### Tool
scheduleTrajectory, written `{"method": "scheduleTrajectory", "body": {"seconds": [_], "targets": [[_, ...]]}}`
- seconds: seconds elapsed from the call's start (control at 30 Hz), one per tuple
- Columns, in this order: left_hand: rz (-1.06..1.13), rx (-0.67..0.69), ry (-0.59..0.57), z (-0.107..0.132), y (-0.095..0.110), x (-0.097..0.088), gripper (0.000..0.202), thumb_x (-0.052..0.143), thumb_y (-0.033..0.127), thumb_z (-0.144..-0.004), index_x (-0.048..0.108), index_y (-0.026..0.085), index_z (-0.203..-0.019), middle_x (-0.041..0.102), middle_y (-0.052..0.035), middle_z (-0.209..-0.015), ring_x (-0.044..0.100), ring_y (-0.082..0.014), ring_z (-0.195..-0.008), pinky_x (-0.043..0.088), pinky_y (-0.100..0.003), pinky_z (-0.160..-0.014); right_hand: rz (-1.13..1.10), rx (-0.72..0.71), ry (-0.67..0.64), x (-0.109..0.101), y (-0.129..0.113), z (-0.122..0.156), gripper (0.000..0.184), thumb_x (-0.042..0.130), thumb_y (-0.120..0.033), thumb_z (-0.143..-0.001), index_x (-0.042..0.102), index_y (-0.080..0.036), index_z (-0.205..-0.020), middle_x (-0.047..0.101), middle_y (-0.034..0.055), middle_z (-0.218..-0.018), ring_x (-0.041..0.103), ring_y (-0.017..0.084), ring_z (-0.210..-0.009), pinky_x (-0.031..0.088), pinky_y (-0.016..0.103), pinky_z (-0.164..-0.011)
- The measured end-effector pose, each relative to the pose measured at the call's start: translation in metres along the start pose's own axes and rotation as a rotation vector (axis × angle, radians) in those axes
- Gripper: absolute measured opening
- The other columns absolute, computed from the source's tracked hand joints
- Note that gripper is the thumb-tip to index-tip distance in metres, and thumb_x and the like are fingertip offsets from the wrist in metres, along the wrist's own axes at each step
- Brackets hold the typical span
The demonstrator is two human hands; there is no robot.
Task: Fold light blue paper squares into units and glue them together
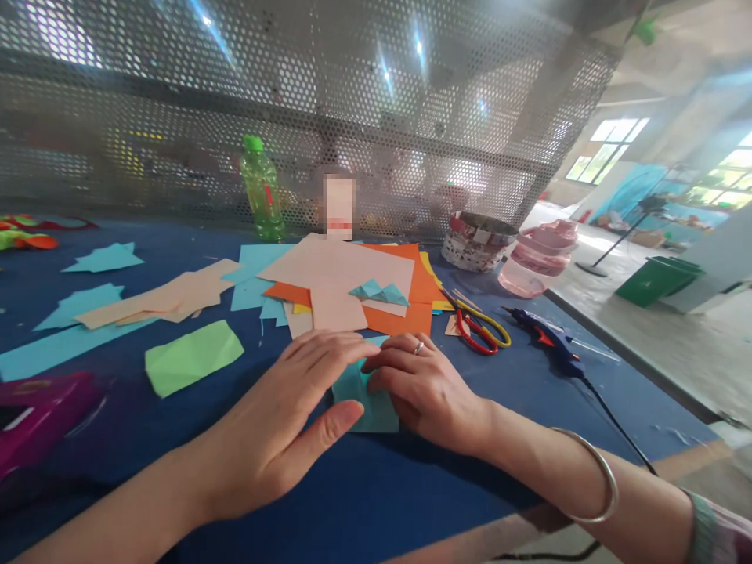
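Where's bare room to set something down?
Bare blue tabletop shows right of the right hand, below the glue gun, and in front of the left hand. Crowded: the centre, where peach paper overlaps orange paper, and around the scissors.

Paper stack [405, 317] ahead of the right hand [426, 392], scissors [475, 333] and glue gun [546, 341] in its way rightward

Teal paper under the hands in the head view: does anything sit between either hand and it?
Nothing visible does. The right hand rests directly on the teal paper, and the fingers of the left hand reach onto it, with no other object between them.
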State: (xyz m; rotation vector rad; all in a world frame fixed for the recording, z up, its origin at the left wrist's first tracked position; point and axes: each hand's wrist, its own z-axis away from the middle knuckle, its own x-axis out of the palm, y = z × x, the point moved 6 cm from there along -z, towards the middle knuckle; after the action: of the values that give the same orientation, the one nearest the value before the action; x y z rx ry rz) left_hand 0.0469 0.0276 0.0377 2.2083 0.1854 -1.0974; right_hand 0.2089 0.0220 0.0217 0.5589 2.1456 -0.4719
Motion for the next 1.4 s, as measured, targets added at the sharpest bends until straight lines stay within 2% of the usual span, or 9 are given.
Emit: {"method": "scheduleTrajectory", "body": {"seconds": [0.1,0.23,0.33,0.47,0.67,0.77,0.83,1.07,1.4], "targets": [[-0.01,-0.008,-0.017,-0.003,-0.003,-0.002,0.034,0.05,0.038,-0.106,0.059,0.031,-0.138,0.072,-0.0024,-0.131,0.061,-0.026,-0.128,0.033,-0.045,-0.122,0.001,0.008,-0.018,0.001,-0.001,-0.001,0.027,0.05,-0.002,-0.094,0.07,-0.02,-0.098,0.08,0.0052,-0.106,0.065,0.021,-0.105,0.046,0.036,-0.089],[-0.113,-0.005,-0.071,-0.005,-0.005,-0.001,0.029,0.047,0.038,-0.107,0.073,0.027,-0.1,0.073,-0.0013,-0.093,0.065,-0.0238,-0.098,0.031,-0.05,-0.118,-0.01,0.026,-0.033,0.002,0.0,-0.001,0.029,0.052,0.0,-0.09,0.07,-0.02,-0.098,0.079,0.0019,-0.101,0.065,0.02,-0.1,0.043,0.036,-0.088],[-0.167,0.048,-0.1,-0.004,-0.007,0.004,0.022,0.06,0.036,-0.1,0.07,0.024,-0.084,0.07,-0.0025,-0.09,0.064,-0.0241,-0.092,0.039,-0.048,-0.109,0.022,0.037,-0.051,0.004,0.001,0.0,0.029,0.052,0.001,-0.088,0.07,-0.021,-0.096,0.078,0.0021,-0.096,0.064,0.02,-0.098,0.042,0.036,-0.086],[-0.158,0.074,-0.151,0.0,-0.013,0.012,0.004,0.066,0.024,-0.093,0.069,0.022,-0.092,0.072,-0.003,-0.098,0.065,-0.0241,-0.096,0.046,-0.042,-0.098,0.007,0.004,-0.13,0.005,-0.002,0.001,0.029,0.055,-0.001,-0.084,0.072,-0.019,-0.099,0.077,0.0052,-0.098,0.064,0.022,-0.098,0.045,0.037,-0.089],[-0.146,0.122,-0.191,0.004,-0.012,0.015,0.018,0.059,0.023,-0.1,0.076,0.027,-0.095,0.075,-0.001,-0.104,0.07,-0.02,-0.092,0.051,-0.035,-0.085,-0.31,0.078,-0.237,0.004,0.007,-0.001,0.01,0.076,-0.015,-0.088,0.074,-0.017,-0.097,0.076,0.0062,-0.103,0.068,0.021,-0.098,0.052,0.034,-0.093],[-0.142,0.135,-0.208,0.006,-0.007,0.012,0.025,0.056,0.025,-0.103,0.079,0.028,-0.095,0.075,-0.0014,-0.104,0.072,-0.0185,-0.087,0.051,-0.033,-0.077,-0.464,0.123,-0.25,0.005,0.014,-0.001,0.015,0.083,-0.03,-0.09,0.076,-0.018,-0.094,0.075,0.0059,-0.101,0.069,0.019,-0.097,0.053,0.031,-0.09],[-0.126,0.107,-0.224,0.007,-0.006,0.009,0.028,0.054,0.026,-0.104,0.08,0.028,-0.095,0.076,-0.0008,-0.106,0.073,-0.0178,-0.086,0.052,-0.032,-0.075,-0.509,0.159,-0.255,0.007,0.017,-0.001,0.012,0.083,-0.029,-0.09,0.078,-0.018,-0.093,0.075,0.0047,-0.098,0.069,0.017,-0.094,0.053,0.029,-0.087],[-0.087,0.052,-0.246,0.004,-0.006,0.005,0.032,0.055,0.03,-0.102,0.078,0.028,-0.08,0.076,0.0003,-0.106,0.074,-0.0179,-0.085,0.053,-0.031,-0.072,-0.515,0.289,-0.212,0.012,0.021,0.001,0.015,0.078,-0.029,-0.095,0.08,-0.017,-0.086,0.074,0.0029,-0.085,0.067,0.015,-0.083,0.05,0.027,-0.08],[-0.122,0.091,-0.244,0.003,0.0,0.002,0.027,0.057,0.027,-0.101,0.081,0.028,-0.087,0.077,-0.0038,-0.101,0.073,-0.0194,-0.083,0.058,-0.03,-0.075,-0.352,0.504,-0.189,0.019,0.019,0.002,0.021,0.081,-0.025,-0.091,0.069,-0.016,-0.077,0.066,-0.0007,-0.077,0.057,0.013,-0.074,0.042,0.027,-0.073]]}}
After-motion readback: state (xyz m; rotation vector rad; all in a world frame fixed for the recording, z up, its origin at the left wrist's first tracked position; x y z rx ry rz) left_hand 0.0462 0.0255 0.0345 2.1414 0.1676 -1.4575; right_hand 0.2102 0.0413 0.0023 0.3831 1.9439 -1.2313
